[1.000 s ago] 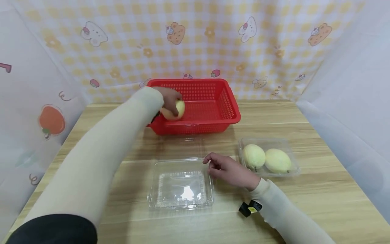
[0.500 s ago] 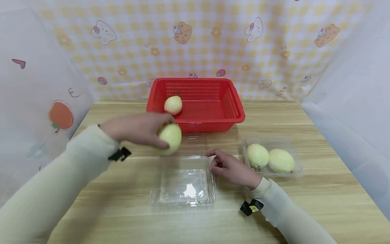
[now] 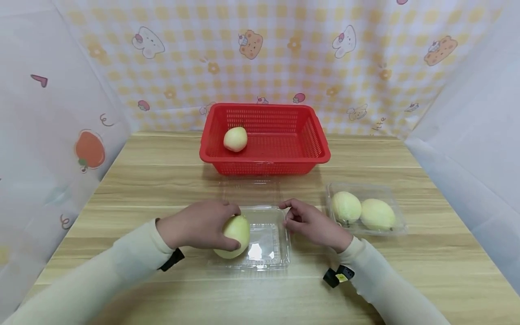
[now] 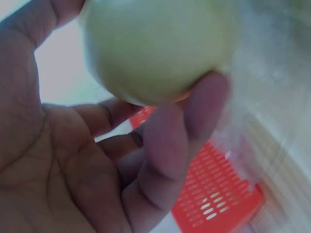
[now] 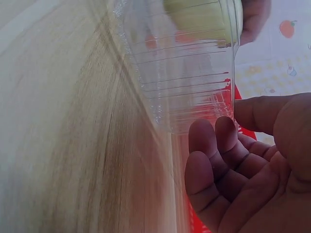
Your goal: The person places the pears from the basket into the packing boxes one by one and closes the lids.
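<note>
My left hand (image 3: 201, 225) grips a pale yellow pear (image 3: 237, 234), its thumb and fingers spread round it. The pear is over the left part of an open clear plastic container (image 3: 280, 259); whether it touches the bottom cannot be told. Close up in the left wrist view, the fingertips press against the pear (image 4: 155, 43). My right hand (image 3: 317, 228) holds the container's right edge near its far corner. In the right wrist view, the thumb meets the rim and the curled fingers lie against the clear side wall (image 5: 180, 92).
Behind the container stands a red plastic basket (image 3: 264, 168) with one pear (image 3: 235, 139) at its left. The container's transparent lid (image 3: 252, 189) lies folded back toward the basket. To the right, another clear container (image 3: 400, 225) holds two pears (image 3: 378, 214) on the wooden table (image 3: 162, 180).
My left hand has lifted a pear out of the red basket and brought it down toward me, over the clear container. My right hand has stayed at the container's edge.
</note>
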A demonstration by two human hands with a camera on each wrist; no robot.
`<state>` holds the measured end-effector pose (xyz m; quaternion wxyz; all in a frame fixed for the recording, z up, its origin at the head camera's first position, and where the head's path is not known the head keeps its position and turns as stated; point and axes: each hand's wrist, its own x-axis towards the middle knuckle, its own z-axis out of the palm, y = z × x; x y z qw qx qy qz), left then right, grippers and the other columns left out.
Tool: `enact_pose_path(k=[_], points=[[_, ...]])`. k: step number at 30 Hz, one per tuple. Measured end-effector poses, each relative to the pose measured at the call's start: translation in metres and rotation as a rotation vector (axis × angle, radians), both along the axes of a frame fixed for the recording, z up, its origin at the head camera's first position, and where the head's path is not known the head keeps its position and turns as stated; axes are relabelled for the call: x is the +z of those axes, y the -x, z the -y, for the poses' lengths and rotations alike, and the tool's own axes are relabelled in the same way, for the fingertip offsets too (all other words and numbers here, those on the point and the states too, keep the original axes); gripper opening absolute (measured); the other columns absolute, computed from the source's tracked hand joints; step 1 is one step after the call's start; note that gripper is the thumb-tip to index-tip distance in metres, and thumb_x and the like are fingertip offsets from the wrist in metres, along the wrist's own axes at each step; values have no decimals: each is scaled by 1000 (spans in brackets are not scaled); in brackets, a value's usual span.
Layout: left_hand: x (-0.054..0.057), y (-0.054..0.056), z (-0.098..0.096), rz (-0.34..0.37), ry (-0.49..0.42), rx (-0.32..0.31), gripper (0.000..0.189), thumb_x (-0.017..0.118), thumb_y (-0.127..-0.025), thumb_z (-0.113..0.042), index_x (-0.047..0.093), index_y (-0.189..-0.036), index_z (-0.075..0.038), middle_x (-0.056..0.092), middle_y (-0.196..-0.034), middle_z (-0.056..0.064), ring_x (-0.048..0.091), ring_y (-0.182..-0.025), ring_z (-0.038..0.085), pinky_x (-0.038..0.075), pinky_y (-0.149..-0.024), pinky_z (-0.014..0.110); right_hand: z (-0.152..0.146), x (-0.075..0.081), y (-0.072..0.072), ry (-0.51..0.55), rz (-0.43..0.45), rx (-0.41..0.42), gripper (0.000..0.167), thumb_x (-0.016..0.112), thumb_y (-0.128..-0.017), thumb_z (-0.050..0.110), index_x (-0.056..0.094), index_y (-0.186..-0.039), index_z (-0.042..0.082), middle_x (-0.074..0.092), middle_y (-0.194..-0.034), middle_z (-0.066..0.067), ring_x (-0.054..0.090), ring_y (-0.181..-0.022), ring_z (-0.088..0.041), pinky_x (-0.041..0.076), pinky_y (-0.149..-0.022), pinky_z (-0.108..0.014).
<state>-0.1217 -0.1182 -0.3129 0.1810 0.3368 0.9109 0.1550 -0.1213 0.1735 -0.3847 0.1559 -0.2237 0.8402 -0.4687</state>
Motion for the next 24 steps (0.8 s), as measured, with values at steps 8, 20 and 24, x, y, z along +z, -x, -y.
enact_pose_path(k=[8, 20, 24], points=[[-14, -4, 0, -26, 27, 114, 33, 77, -81, -42, 62, -86, -13, 53, -72, -5, 50, -66, 14, 44, -58, 33, 1, 4, 4, -43, -57, 7, 31, 61, -97, 7, 55, -126, 2, 61, -82, 2, 58, -75, -15, 49, -67, -27], [9, 13, 3, -76, 5, 175, 45, 73, -86, -40, 67, -110, -3, 69, -100, 7, 65, -87, 22, 54, -72, 39, -39, 82, 95, -412, -342, -370, 41, 55, -99, 19, 52, -129, -8, 54, -115, -23, 54, -98, -36, 48, -85, -52], [30, 49, -3, -36, -68, 190, 36, 70, -89, -38, 68, -102, -5, 67, -87, 6, 63, -77, 21, 52, -70, 39, -61, 82, 125, -515, -198, -432, 41, 50, -96, 15, 49, -128, -12, 54, -110, -27, 53, -92, -36, 47, -79, -49]])
